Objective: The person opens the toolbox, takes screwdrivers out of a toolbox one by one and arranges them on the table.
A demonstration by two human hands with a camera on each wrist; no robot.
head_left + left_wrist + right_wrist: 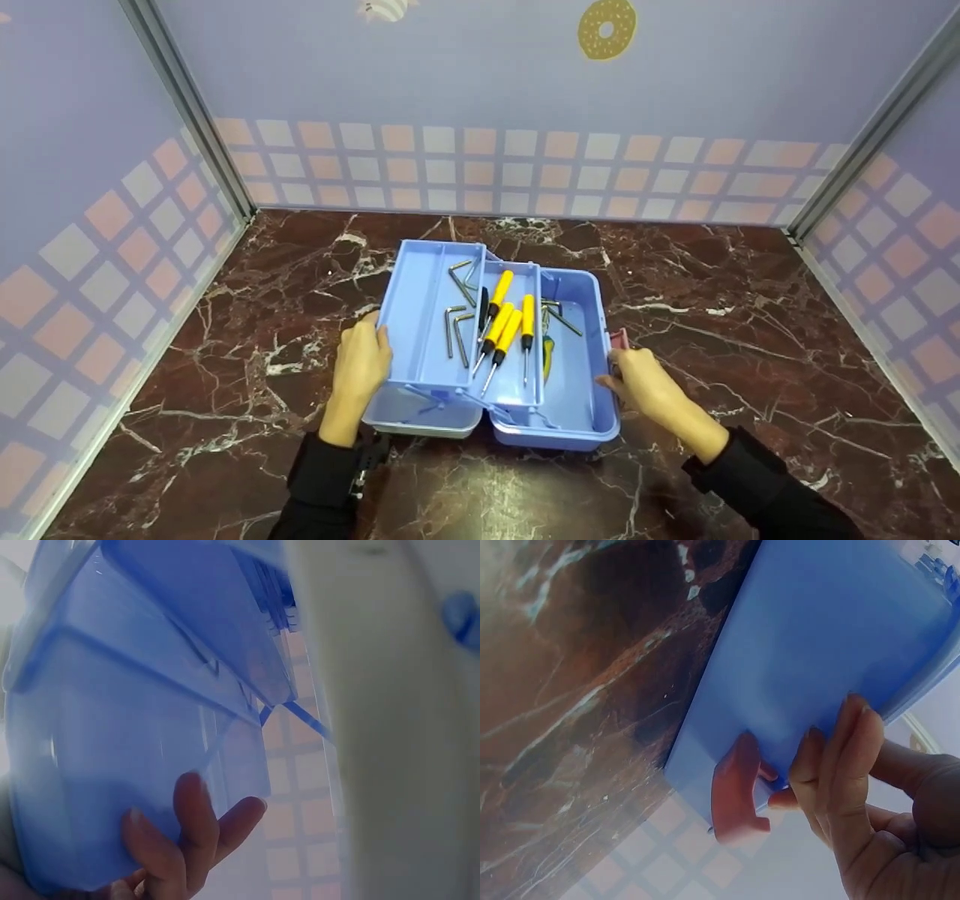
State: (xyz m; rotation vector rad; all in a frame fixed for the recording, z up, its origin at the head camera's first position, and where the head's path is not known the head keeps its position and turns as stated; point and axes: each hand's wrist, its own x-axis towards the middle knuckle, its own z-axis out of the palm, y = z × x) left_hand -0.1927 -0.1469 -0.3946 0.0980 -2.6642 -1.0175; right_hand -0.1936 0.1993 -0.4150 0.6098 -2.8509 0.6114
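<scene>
One blue box stands open in the middle of a dark red marbled table, with one hand at each side. The left hand is at the box's left side, its fingers bent and holding the edge there. The right hand grips the right rim between thumb and bent fingers, beside one red latch.

The box has two trays, stepped up to the left, and one deep base. The upper tray is split by a divider; four hex keys lie in its right section. The lower tray carries four screwdrivers with yellow handles and black collars, plus one black item too covered to identify. In the base are at least two more hex keys and one green-and-yellow handle.

The upper tray's wall hides part of the black item. The lower tray overhangs the base and covers part of what lies there, so the full count is unclear. One lid spreads beneath the upper tray.

Three lilac walls with pink and white squares surround the table; the back one bears one gold doughnut picture.
</scene>
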